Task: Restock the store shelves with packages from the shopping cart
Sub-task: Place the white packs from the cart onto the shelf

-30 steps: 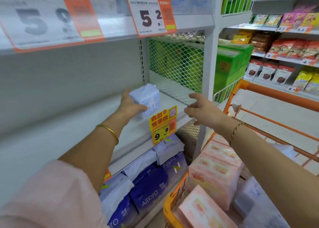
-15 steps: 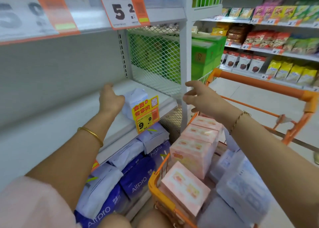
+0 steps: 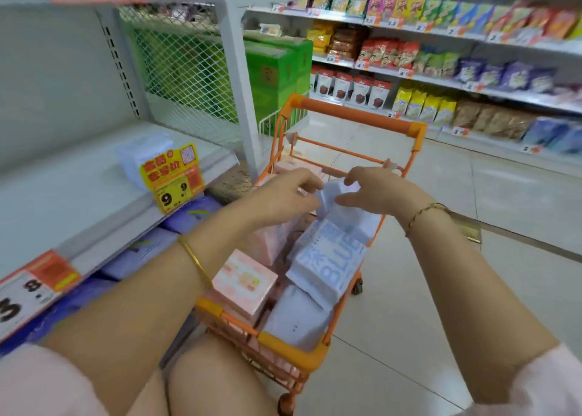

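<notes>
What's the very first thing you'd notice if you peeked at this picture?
Probably the little orange shopping cart in the middle, stuffed with pink boxes and a pale blue package marked BLUE. Right above it, the left hand and right hand meet around a pale package at the top of the pile. At the left, a bright yellow price tag hangs off a nearly bare white shelf.

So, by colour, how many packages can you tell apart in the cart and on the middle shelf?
Pink boxes in the cart: 3
Pale blue packs in the cart: 3, one between the left hand and right hand
Pale pack on the shelf: 1
Total: 7 clearly separable; more may lie hidden underneath.
</notes>
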